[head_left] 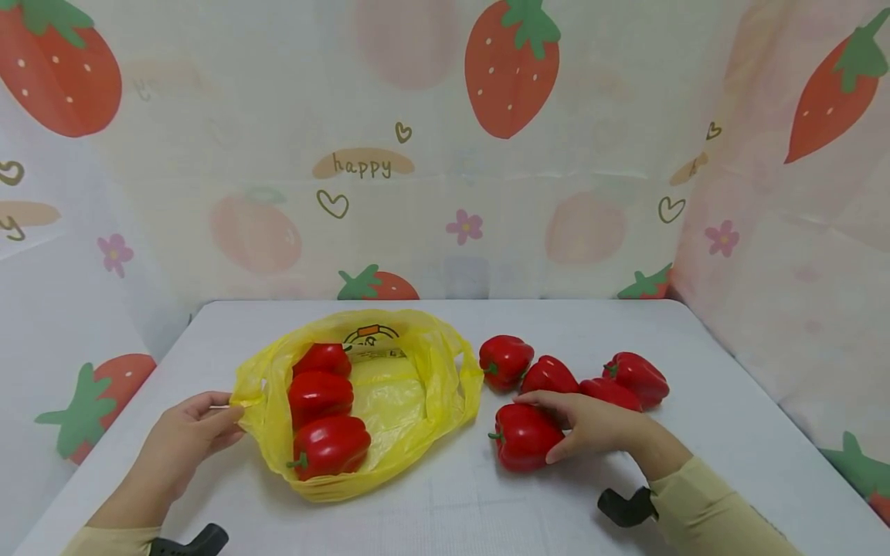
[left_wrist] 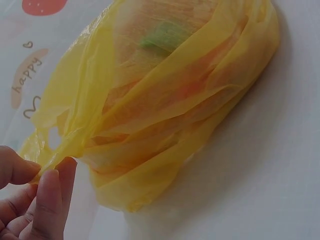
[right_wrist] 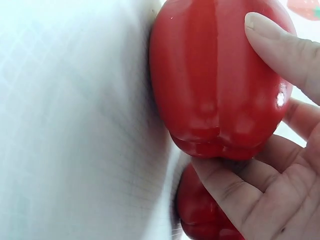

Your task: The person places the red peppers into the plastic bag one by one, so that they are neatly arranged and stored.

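- Right grip (head_left: 591, 425) clasps a red pepper (head_left: 521, 438); left grip (head_left: 188, 436) pinches the yellow bag (head_left: 439, 378).
- Pickup seems in hand; next move likely calls for steady lifting.

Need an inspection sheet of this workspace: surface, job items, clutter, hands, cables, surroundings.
Surface: white-covered table.
Job items: yellow plastic bag, mouth open, on the table; three red bell peppers inside; one held pepper outside it; four other peppers to the bag's right.
Clutter: nothing seen.
Left hand: pinches the bag's left edge.
Right hand: grips the held pepper.
Wrists: a black wrist piece at each.
Cables: nothing seen.
Surroundings: pale backdrop behind and at both sides, printed with strawberries, flowers, hearts and "happy".
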`<state>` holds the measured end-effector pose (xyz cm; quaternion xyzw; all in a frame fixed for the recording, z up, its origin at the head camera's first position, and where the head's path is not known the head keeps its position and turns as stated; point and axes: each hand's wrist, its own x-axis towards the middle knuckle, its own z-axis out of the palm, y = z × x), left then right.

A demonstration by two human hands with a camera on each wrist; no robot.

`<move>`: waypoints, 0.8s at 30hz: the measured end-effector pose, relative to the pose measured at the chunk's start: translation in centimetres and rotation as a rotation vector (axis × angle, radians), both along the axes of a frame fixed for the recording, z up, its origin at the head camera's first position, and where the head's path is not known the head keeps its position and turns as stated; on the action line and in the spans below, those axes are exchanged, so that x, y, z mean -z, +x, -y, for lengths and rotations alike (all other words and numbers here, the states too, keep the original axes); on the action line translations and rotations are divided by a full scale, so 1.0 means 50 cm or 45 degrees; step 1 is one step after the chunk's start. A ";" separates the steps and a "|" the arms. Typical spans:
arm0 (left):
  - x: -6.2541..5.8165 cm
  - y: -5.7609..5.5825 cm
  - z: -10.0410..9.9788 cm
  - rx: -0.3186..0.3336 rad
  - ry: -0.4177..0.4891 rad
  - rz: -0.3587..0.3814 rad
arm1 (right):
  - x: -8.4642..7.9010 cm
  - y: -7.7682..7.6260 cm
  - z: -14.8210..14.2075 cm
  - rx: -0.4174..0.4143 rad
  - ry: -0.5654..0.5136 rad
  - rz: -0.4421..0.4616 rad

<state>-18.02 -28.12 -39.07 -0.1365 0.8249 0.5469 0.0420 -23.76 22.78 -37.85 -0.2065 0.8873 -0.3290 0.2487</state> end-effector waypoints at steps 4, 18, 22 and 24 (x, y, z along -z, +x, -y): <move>0.002 -0.001 0.002 -0.001 0.002 0.003 | 0.002 0.001 0.001 0.019 -0.018 0.014; 0.008 -0.002 0.005 0.002 0.006 0.002 | 0.004 0.005 -0.002 -0.038 -0.074 -0.001; 0.007 -0.001 0.005 -0.003 -0.008 -0.001 | 0.003 0.004 -0.004 -0.058 -0.068 -0.006; 0.008 -0.002 0.006 -0.005 -0.004 -0.002 | 0.003 0.002 -0.005 -0.059 -0.058 -0.016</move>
